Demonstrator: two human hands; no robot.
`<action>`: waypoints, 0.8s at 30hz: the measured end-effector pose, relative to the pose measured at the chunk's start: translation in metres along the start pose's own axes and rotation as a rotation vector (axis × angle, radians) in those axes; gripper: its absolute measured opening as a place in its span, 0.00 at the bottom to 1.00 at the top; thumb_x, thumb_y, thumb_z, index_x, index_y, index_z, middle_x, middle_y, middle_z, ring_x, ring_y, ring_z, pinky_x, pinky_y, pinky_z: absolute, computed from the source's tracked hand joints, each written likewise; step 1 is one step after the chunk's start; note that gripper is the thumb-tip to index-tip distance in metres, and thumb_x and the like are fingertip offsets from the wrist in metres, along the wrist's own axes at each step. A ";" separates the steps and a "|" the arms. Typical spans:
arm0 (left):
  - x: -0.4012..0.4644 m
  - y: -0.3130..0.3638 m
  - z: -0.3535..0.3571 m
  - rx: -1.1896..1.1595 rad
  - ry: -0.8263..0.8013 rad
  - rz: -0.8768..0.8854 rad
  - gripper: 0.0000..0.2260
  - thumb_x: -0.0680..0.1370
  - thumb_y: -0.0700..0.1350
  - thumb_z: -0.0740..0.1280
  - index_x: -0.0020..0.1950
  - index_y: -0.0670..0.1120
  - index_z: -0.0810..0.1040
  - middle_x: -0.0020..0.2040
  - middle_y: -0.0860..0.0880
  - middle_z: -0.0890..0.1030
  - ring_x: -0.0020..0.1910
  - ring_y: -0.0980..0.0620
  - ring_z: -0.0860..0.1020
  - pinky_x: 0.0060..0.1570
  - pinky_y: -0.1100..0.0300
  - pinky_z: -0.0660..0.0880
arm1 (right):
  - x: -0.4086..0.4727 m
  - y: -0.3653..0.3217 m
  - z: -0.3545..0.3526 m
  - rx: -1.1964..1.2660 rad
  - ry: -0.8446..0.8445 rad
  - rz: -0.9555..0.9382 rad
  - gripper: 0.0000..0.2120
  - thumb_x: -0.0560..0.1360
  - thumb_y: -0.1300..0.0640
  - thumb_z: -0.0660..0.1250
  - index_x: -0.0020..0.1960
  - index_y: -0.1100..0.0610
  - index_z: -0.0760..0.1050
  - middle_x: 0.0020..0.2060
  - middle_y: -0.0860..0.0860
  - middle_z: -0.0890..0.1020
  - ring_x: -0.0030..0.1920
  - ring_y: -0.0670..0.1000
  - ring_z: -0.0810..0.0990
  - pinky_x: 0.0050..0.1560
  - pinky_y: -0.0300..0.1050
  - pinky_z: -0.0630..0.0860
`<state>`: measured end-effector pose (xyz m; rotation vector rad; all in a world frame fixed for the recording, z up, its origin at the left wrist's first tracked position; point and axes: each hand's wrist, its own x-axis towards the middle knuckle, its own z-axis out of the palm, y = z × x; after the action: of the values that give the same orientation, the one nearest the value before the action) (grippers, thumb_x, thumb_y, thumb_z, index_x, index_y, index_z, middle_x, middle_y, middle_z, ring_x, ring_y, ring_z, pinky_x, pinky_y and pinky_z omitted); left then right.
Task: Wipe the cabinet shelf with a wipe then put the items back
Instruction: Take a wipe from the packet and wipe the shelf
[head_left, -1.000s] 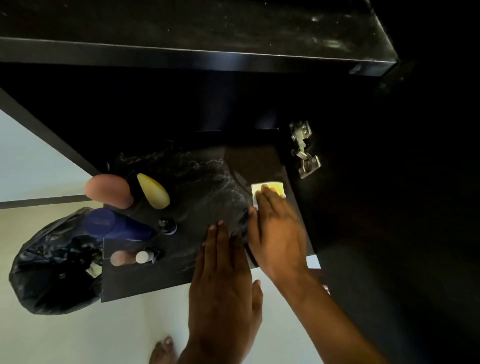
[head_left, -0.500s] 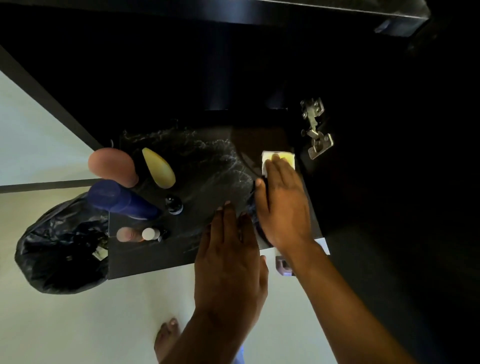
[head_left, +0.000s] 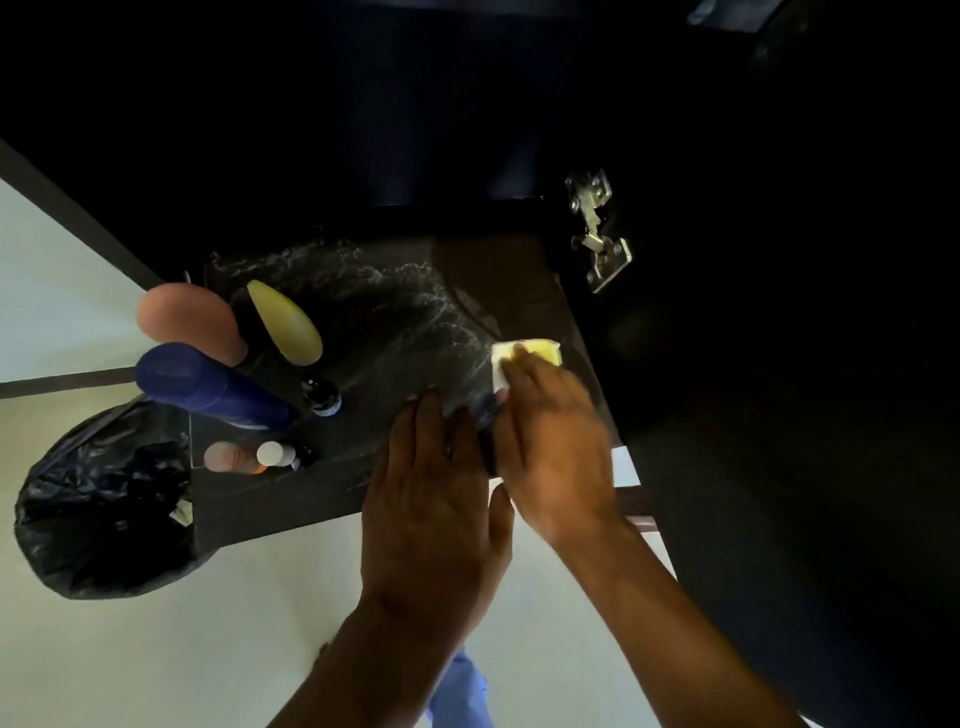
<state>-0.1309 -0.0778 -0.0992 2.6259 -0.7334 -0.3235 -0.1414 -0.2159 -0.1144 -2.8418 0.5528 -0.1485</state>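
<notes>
A dark cabinet shelf (head_left: 395, 322) shows wet streaks across its middle. My right hand (head_left: 556, 447) presses a yellow and white wipe (head_left: 530, 351) flat onto the shelf's right side with straight fingers. My left hand (head_left: 436, 493) rests flat on the shelf's front edge, beside the right one. On the shelf's left stand a pink bottle (head_left: 192, 322), a yellow bottle (head_left: 285, 322), a blue bottle (head_left: 208, 387), a small dark jar (head_left: 322, 397) and two small capped bottles (head_left: 249, 457).
A black bin bag (head_left: 104, 499) sits on the pale floor to the left of the shelf. A metal door hinge (head_left: 597, 228) is fixed on the cabinet's dark right wall. The cabinet's inside above the shelf is too dark to read.
My right hand has drawn the wipe toward me along the shelf's right side and now looks blurred. The left hand has stayed at the front edge.
</notes>
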 end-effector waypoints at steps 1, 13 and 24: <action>-0.003 -0.001 -0.001 -0.012 0.005 0.017 0.36 0.77 0.54 0.72 0.81 0.41 0.65 0.79 0.38 0.67 0.79 0.39 0.66 0.76 0.46 0.67 | -0.012 -0.003 -0.002 0.027 -0.020 -0.042 0.22 0.81 0.50 0.55 0.68 0.57 0.77 0.66 0.54 0.80 0.63 0.55 0.78 0.64 0.46 0.75; -0.035 -0.004 0.000 0.085 -0.129 -0.045 0.46 0.69 0.55 0.78 0.79 0.36 0.64 0.80 0.36 0.65 0.77 0.35 0.68 0.74 0.44 0.68 | -0.037 0.013 0.006 -0.067 -0.035 0.154 0.27 0.84 0.45 0.49 0.74 0.58 0.72 0.73 0.55 0.74 0.74 0.57 0.71 0.74 0.55 0.70; -0.035 -0.010 0.001 0.091 -0.138 -0.057 0.46 0.67 0.56 0.80 0.77 0.36 0.68 0.77 0.36 0.69 0.75 0.35 0.71 0.71 0.43 0.73 | -0.032 0.023 0.000 -0.091 -0.023 0.139 0.25 0.84 0.48 0.54 0.74 0.61 0.71 0.73 0.57 0.74 0.75 0.56 0.69 0.77 0.52 0.65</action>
<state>-0.1563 -0.0511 -0.1009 2.7354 -0.7339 -0.5036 -0.1797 -0.2246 -0.1216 -2.8758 0.7682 -0.0668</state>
